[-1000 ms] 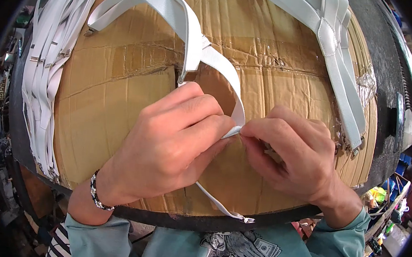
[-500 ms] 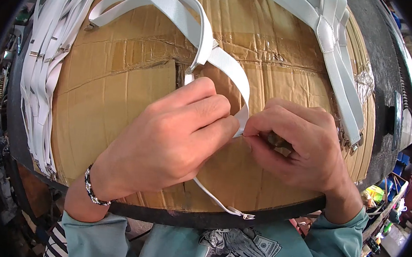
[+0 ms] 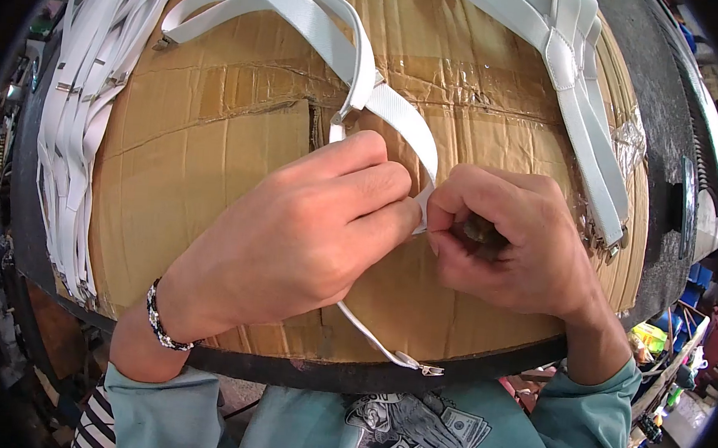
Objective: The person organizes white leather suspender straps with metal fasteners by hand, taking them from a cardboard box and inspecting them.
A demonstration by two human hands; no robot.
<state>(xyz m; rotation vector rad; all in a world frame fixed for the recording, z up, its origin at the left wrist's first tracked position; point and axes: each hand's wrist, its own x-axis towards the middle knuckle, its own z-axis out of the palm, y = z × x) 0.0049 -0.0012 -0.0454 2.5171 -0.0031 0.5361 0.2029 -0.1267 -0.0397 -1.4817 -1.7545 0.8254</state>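
Observation:
A pair of white elastic suspenders [image 3: 407, 127] loops across the cardboard in the middle. My left hand [image 3: 300, 228] is closed on the strap, its fingertips pinching the band near the centre. One strap end with a metal clip [image 3: 430, 370] trails out below this hand to the table's front edge. My right hand [image 3: 512, 239] is curled shut right beside the pinched band, thumb against forefinger. Something dark and brownish shows inside its curled fingers, too hidden to name. A metal adjuster [image 3: 339, 119] sits on the strap just above my left hand.
Flattened cardboard [image 3: 205, 163] covers the dark-edged table. A thick bunch of white suspenders [image 3: 83, 121] hangs along the left side. More suspenders [image 3: 579, 114] with a stitched joining patch lie at the upper right. Cluttered goods [image 3: 658, 345] stand beyond the table's right edge.
My right hand has closed a little more and turned slightly, its fingertips shifting just below the strap. My left hand keeps its pinch, moving slightly to the right.

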